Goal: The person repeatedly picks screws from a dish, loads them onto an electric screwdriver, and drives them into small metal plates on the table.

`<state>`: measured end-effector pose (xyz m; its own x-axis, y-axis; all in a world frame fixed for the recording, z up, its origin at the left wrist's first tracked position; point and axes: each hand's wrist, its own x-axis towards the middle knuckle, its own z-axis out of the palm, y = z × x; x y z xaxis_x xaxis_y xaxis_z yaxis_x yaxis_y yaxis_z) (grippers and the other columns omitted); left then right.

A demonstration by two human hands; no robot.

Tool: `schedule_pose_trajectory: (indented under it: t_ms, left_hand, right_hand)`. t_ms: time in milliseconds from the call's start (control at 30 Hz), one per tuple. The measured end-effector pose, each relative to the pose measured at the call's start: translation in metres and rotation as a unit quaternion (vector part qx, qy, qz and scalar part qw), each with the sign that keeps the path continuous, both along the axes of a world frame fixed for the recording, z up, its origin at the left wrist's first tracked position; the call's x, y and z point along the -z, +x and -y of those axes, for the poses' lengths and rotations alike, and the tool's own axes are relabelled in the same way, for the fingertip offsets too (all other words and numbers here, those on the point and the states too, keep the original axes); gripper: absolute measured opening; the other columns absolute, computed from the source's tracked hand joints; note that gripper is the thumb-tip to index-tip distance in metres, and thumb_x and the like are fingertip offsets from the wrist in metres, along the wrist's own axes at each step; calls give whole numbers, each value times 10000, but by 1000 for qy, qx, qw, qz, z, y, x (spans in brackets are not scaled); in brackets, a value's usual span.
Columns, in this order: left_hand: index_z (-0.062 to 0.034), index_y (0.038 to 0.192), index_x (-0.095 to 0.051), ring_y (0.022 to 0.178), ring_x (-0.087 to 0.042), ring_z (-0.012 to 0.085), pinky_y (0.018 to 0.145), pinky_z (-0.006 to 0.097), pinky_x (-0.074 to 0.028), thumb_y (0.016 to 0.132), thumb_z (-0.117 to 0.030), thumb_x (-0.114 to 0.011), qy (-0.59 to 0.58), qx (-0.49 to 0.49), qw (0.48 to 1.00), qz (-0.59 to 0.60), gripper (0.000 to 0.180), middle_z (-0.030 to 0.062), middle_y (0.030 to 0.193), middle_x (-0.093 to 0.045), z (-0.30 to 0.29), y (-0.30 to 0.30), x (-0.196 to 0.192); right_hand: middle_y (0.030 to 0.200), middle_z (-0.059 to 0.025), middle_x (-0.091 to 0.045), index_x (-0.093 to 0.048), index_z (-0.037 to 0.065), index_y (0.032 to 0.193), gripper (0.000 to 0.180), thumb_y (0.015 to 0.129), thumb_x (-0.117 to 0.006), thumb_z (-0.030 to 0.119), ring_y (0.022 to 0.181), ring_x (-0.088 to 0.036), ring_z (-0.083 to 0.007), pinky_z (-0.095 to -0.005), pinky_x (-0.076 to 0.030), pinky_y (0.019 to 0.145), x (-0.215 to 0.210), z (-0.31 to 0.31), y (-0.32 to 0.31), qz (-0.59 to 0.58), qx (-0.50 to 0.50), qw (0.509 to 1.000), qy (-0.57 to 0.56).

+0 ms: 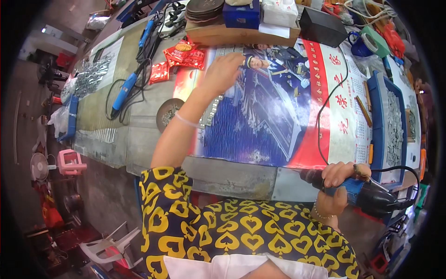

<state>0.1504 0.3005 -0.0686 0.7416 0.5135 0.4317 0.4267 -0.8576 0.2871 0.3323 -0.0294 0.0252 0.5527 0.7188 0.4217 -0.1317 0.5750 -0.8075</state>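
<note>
My left hand (224,73) reaches over a large printed poster (260,125) on the table. Its fingers are bent and close together; their tips are partly hidden, so what they hold, if anything, cannot be made out. Rows of small metal pieces (211,111) lie on the poster beside my left wrist. Left of that forearm sits a round brown bowl (163,111) with tiny metal parts inside. At the table's front right, my right hand (335,186) is wrapped around a blue and black corded power drill (355,191), its front end pointing left.
Blue pen-shaped tools (124,95) with black cords and red packets (183,55) lie at the left. Boxes (241,14) stand along the back. At the right is a blue tray (378,116) of metal parts. A black cord (319,116) crosses the poster.
</note>
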Motion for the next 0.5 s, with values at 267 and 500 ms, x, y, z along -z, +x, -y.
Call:
schedule_pose_trajectory:
  t_ms: [267,500]
  left_hand:
    - [-36,1360,-411,1331,-387,314,1086,542,-271,920,-496,-488,28,-73,978,-192,642,163,1411,-441,-46,28,20]
    - [-45,1387,-388,1360,-352,278,1085,630,-188,935,-543,-416,88,-102,962,-239,673,135,1432,-425,-43,32,28]
  right_hand:
    - [745,-62,-541,-379,82,1163,486,813,-712,133,638,-556,-188,-351,-464,622,1,-3,5,1,-22,1000,-14]
    - [737,-38,-472,-394,56,1221,466,817,-614,126,590,-469,-132,-294,-412,560,4,-15,0,40,-11,999,-18]
